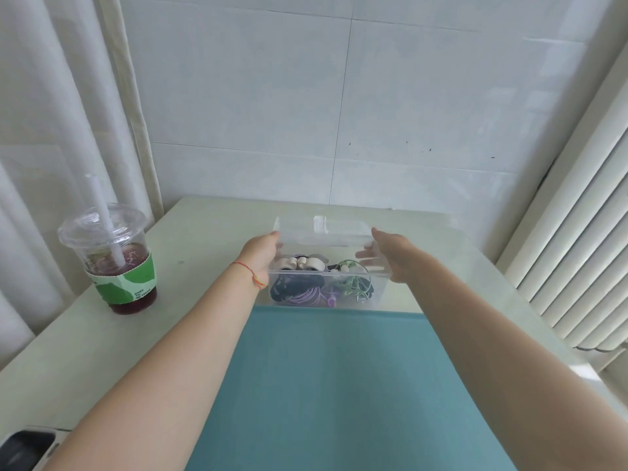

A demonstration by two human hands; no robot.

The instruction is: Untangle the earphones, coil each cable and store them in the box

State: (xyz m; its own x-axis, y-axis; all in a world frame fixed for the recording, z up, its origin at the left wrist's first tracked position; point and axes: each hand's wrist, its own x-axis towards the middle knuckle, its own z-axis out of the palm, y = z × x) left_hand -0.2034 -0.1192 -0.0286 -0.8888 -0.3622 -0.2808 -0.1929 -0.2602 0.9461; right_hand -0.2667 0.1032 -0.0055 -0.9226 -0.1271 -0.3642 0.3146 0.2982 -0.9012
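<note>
The clear box (326, 294) of coiled earphones (306, 290) is gripped at both ends by left hand (260, 256) and right hand (394, 256), beyond the teal mat (323, 385), an iced drink cup (115, 260) well left.

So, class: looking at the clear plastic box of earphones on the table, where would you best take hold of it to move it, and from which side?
Probably by its two short end walls, one hand from each side. The clear box is wide, open-topped and smooth-walled. The left hand and right hand already flank the ends, clear of the earphones inside.
</note>
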